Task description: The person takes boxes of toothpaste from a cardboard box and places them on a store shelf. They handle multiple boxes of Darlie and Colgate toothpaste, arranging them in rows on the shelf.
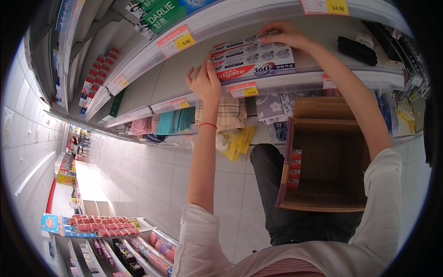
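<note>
A row of Colgate toothpaste boxes [254,59], several deep, stands on the shelf [180,76] before me, close behind its front lip. My left hand [207,79] presses against the left ends of the boxes, fingers spread along their side. At the far right of the row, my right hand [285,34] rests its fingers on the top of the rear boxes. An open cardboard box [327,166] sits on my lap below the shelf. Several small red-and-white boxes [294,169] lie along its left inner wall.
Price tags line the shelf lip. Black socks [356,52] lie at the right of the shelf. Folded towels [221,112] fill the lower shelf, with yellow packaging [235,143] hanging there. Green Darlie boxes [161,17] stand above. A display rack [104,225] is behind me at left.
</note>
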Demonstrator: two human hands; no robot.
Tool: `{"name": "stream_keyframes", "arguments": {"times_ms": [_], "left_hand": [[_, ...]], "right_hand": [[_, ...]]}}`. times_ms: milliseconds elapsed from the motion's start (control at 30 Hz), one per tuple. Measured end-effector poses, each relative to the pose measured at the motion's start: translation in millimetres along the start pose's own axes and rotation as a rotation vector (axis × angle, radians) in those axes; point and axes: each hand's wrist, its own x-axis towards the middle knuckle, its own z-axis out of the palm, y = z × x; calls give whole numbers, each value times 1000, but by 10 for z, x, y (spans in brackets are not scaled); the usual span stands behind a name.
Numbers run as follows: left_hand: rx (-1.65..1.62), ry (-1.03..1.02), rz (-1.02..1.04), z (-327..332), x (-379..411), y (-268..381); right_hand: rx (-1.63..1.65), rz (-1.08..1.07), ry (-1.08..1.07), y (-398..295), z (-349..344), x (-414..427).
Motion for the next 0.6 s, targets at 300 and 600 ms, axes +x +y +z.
{"name": "stream_keyframes", "arguments": {"times_ms": [300, 600], "left_hand": [[-6, 8, -16, 15, -37, -29], [15, -25, -45, -1, -48, 9]], "right_hand": [[-90, 33, -25, -44, -43, -17], [-4, 37, -35, -17, -35, -5]]}}
